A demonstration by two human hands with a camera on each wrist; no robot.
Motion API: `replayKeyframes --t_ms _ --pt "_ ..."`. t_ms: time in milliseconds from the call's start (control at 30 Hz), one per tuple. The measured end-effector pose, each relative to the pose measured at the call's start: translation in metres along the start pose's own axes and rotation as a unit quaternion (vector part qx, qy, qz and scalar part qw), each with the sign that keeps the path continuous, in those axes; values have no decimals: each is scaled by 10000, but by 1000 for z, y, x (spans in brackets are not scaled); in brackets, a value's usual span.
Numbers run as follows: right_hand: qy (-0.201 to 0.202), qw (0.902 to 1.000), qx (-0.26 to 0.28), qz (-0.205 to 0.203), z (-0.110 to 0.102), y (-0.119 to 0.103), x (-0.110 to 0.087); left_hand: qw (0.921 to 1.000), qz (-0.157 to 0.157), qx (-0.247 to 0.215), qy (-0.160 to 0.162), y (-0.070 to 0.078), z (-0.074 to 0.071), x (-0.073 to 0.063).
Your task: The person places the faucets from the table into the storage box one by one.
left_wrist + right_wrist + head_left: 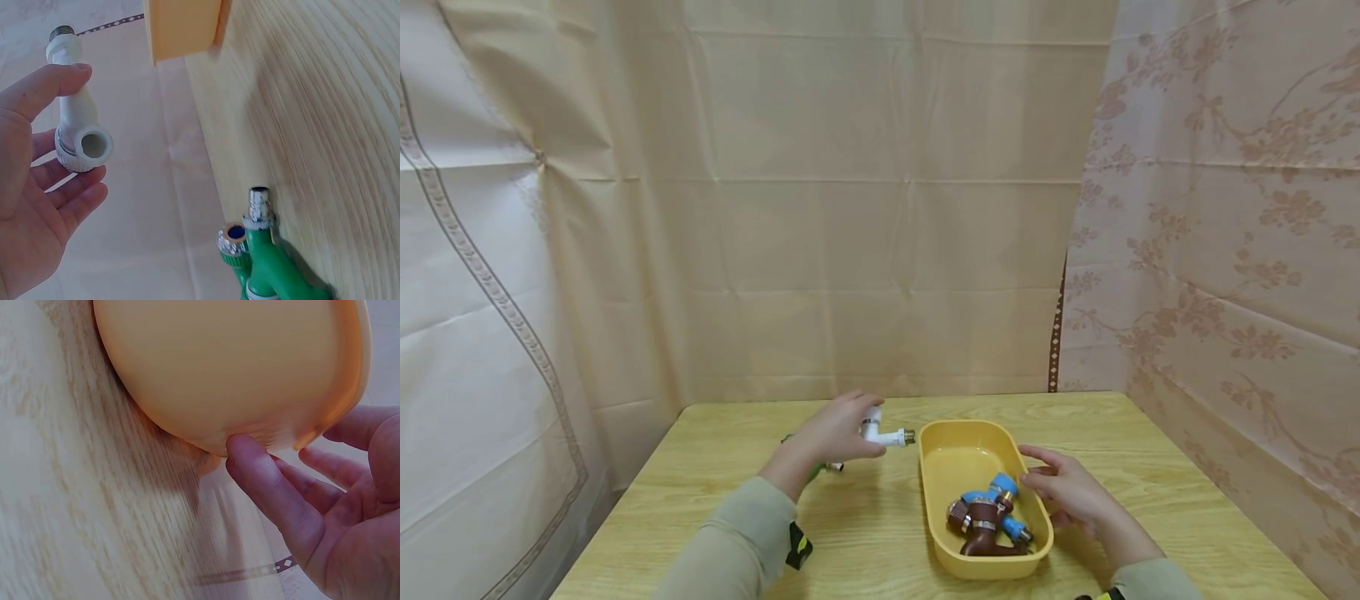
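Note:
My left hand (838, 429) grips a white plastic pipe fitting (78, 106) with a threaded metal end, thumb on one side and fingers on the other. The hand is above the table, left of a yellow basin (929, 500), and the threaded end points toward the basin. At the basin's right side is my right hand (1071, 492), its fingertips at the rim and outer wall. Inside the basin's near half lie blue (1002, 483) and brown (985, 517) plastic fittings with metal parts. Green fittings (269, 269) with metal ends lie on the table, partly hidden behind my left hand in the head view.
The wooden table (865, 533) carries the basin and the green fittings. Behind its far edge hangs a beige curtain (880, 233), with a floral cloth (1240, 250) on the right and a pale cloth (482, 375) on the left.

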State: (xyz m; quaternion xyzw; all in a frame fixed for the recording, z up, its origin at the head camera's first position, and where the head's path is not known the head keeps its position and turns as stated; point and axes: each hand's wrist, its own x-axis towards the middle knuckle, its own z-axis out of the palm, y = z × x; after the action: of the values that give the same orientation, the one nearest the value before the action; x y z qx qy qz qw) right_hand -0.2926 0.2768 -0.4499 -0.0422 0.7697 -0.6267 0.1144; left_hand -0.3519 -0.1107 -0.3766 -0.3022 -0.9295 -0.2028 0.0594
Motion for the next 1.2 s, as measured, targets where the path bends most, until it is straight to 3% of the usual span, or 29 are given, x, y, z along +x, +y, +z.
replayKeyframes --t_ms 867,1200 --pt "-26 10000 35 23 0 2 1 9994 317 -31 110 42 18 30" --pt "-18 10000 44 15 1 1 0 9997 221 17 91 57 31 41"
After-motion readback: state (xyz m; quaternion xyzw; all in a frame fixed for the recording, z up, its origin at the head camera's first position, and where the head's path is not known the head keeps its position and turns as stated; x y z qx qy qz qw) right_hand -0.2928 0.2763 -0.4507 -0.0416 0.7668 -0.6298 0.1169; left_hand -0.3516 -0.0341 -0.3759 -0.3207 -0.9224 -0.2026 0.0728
